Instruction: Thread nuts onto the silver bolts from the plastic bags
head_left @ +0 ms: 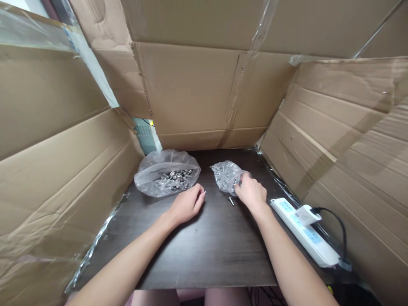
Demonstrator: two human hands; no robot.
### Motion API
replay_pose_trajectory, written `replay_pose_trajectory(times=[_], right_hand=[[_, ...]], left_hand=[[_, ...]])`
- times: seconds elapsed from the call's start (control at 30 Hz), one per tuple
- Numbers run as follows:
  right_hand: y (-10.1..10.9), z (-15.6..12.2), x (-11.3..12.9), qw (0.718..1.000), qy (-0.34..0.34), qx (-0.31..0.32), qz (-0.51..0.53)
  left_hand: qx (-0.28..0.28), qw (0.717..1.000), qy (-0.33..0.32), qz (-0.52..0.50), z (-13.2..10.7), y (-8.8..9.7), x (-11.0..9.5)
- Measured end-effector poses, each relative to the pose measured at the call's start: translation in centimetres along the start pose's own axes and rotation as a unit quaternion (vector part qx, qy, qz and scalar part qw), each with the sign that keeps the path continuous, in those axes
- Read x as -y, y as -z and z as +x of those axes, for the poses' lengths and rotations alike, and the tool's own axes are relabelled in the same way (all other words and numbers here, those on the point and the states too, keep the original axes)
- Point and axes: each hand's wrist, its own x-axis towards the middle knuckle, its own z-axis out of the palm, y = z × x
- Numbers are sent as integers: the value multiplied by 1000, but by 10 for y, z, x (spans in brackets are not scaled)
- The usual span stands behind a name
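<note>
- Read as a dial with 12 at its far edge, the dark tabletop (194,250) carries two clear plastic bags of metal fasteners.
- The larger plastic bag (153,172) sits at 11 o'clock, its mouth loose, with round-headed screws (178,177) heaped inside.
- The smaller plastic bag (225,177) lies at 1 o'clock, filled with silvery screws.
- A single loose bolt (231,201) lies on the tabletop just off the smaller bag's 6 o'clock side, apart from both hands.
- The left hand (188,204) is near the larger bag's 4 o'clock edge, fingers curled inward; a small pale bit shows at the fingertips, but I cannot tell whether it is a gripped screw.
- The right hand (252,191) meets the smaller bag at its 4 o'clock edge, fingers bent over the plastic; I cannot tell whether they grasp the film or a screw.
- At 3 to 4 o'clock, a white power strip (320,250) slants along the table, bearing a white plug adapter (307,215) with a black cord (341,223).
- Taped cardboard panels (194,89) stand at 9, 12 and 3 o'clock.
</note>
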Motion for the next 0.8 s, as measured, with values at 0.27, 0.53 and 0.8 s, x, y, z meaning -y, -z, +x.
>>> replay_pose_trajectory(times=[0.27,0.53,0.8], right_hand=[[-3,2,-3,999,43,14,8],[-4,2,-3,999,52,15,0],[-21,7,1,990,133,-10,54]], left_hand=[[8,1000,-4,4,1,-1,2],[20,999,-2,26,1,-2,3],[54,997,-8,47,1,3,-2]])
